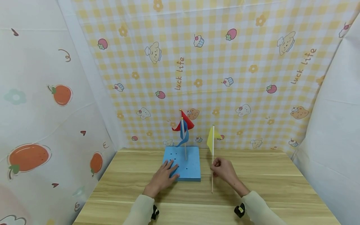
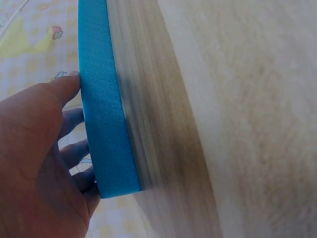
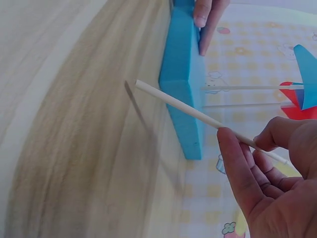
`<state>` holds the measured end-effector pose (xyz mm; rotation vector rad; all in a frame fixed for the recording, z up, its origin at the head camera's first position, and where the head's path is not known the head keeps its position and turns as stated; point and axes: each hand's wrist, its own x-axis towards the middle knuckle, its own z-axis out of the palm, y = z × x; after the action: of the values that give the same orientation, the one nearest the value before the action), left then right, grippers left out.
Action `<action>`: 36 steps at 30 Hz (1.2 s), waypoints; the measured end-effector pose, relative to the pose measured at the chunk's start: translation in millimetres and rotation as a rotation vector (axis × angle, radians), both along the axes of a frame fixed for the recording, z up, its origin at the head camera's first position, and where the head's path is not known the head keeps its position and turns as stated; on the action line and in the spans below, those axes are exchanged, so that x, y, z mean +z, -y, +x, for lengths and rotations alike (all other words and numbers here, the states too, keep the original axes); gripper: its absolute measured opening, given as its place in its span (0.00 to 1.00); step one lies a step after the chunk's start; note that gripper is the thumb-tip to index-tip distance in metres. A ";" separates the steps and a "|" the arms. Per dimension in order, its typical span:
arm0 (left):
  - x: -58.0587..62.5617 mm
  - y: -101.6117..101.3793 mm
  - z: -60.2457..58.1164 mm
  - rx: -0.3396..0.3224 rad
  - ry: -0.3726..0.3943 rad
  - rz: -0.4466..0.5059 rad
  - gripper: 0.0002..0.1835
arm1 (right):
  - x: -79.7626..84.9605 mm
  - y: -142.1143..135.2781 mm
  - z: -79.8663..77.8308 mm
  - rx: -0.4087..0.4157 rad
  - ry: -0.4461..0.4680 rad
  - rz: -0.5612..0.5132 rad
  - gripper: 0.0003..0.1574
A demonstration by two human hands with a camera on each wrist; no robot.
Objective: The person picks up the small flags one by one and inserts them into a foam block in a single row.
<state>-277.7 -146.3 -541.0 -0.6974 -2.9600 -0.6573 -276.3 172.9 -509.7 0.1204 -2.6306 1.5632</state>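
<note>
A square blue foam block (image 1: pixel 193 172) with small holes lies on the wooden table. Two stick flags stand upright in it, a blue flag (image 1: pixel 184 134) and, behind it, a red flag (image 1: pixel 189 121). My left hand (image 1: pixel 161 178) rests on the block's front left part with fingers spread; in the left wrist view the thumb lies by the block's front edge (image 2: pixel 105 109). To the right of the block, my right hand (image 1: pixel 224 169) pinches the stick of a yellow flag (image 1: pixel 210 142), held upright. The stick's bare lower end (image 3: pixel 163 95) hangs apart from the block.
The wooden table (image 1: pixel 258 184) stretches to both sides and in front. A yellow checked cloth (image 1: pixel 213 62) hangs behind it, with white patterned sheets (image 1: pixel 45 118) at the left and a plain one (image 1: pixel 334 118) at the right.
</note>
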 end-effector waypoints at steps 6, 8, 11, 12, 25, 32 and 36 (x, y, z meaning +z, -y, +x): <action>-2.0 0.4 -1.8 -0.002 -0.009 0.002 0.31 | 8.9 3.4 -2.4 0.011 -0.038 -0.021 0.04; -2.7 0.9 -2.5 -0.005 -0.011 0.006 0.31 | 12.3 5.7 -2.6 0.018 -0.040 -0.028 0.04; -4.1 1.7 -3.2 -0.002 -0.004 0.005 0.31 | 16.3 10.2 -4.2 0.033 -0.050 -0.037 0.05; -4.7 1.9 -3.3 -0.002 -0.005 0.006 0.31 | 17.6 11.8 -4.9 0.040 -0.060 -0.041 0.05; -4.9 2.3 -2.5 0.000 -0.004 -0.001 0.31 | 36.3 37.1 -13.9 0.083 -0.222 0.023 0.09; -4.7 2.2 -3.0 -0.001 -0.002 -0.009 0.31 | 42.4 53.5 -18.7 0.103 -0.260 0.023 0.10; -3.5 1.7 -3.5 0.002 0.002 -0.012 0.31 | 43.2 61.6 -23.7 0.111 -0.288 0.044 0.10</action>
<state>-281.2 -147.9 -544.5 -0.6952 -2.9685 -0.6416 -299.9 111.3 -466.4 0.4650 -2.4694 1.3967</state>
